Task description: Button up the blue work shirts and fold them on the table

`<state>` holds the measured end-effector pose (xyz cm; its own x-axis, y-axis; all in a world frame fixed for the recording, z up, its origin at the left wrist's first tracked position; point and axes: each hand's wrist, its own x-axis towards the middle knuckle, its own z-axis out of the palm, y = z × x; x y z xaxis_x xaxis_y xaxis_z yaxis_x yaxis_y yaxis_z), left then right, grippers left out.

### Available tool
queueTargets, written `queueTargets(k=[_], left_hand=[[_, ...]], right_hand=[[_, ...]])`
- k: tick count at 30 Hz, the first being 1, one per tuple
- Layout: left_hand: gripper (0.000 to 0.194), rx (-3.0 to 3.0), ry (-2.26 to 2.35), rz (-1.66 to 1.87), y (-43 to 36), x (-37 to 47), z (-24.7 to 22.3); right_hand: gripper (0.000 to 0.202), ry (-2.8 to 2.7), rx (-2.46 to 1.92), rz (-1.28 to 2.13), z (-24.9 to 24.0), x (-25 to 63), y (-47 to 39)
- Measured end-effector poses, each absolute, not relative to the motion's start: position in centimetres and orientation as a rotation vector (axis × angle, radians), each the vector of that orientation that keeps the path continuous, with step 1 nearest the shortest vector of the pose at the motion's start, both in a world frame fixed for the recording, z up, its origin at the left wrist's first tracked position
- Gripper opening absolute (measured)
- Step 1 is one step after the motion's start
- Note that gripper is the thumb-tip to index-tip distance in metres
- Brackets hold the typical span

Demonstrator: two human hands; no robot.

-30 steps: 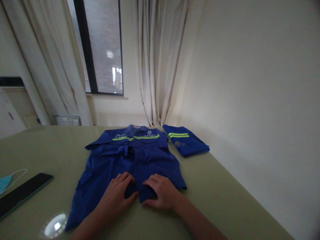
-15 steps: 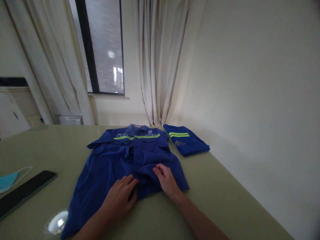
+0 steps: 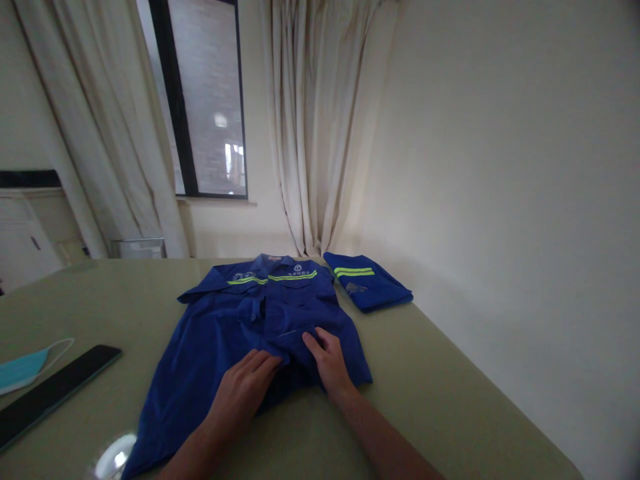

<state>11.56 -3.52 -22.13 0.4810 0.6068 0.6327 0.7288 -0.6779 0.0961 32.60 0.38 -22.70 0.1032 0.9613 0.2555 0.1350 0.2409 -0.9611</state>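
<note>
A blue work shirt point(image 3: 210, 353) with a yellow-green reflective stripe across the chest lies spread on the table, collar away from me. My left hand point(image 3: 245, 387) grips the cloth near the lower front edge, fingers curled over it. To its right, my right hand point(image 3: 327, 360) pinches the lower front of the same shirt between thumb and fingers. The fabric between the hands is bunched and slightly lifted. Beyond the shirt's right shoulder sits a folded blue garment point(image 3: 373, 293) with a similar stripe.
On the left of the greenish table point(image 3: 435, 400) lie a black phone-like slab point(image 3: 55, 393) and a light blue face mask point(image 3: 25, 370). A wall point(image 3: 500, 200) runs along the table's right side. Curtains point(image 3: 320, 133) and a window point(image 3: 210, 100) stand behind.
My left hand has moved slightly right and closed on the cloth. The fabric between the hands is raised a little more. The camera view has shifted slightly.
</note>
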Motion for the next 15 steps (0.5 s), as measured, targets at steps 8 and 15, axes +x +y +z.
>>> queueTargets(k=[8,15], left_hand=[[0.023,-2.556,-1.042,-1.070,-4.0,11.7,-22.0],[0.031,-2.581,-1.264,-1.049,-4.1,11.6,-22.6]], right_hand=[[0.026,-1.505,-1.111,0.657,-21.2,31.1,-1.7],[0.012,-1.712,-0.984,0.684,-20.7,30.5,-2.6]])
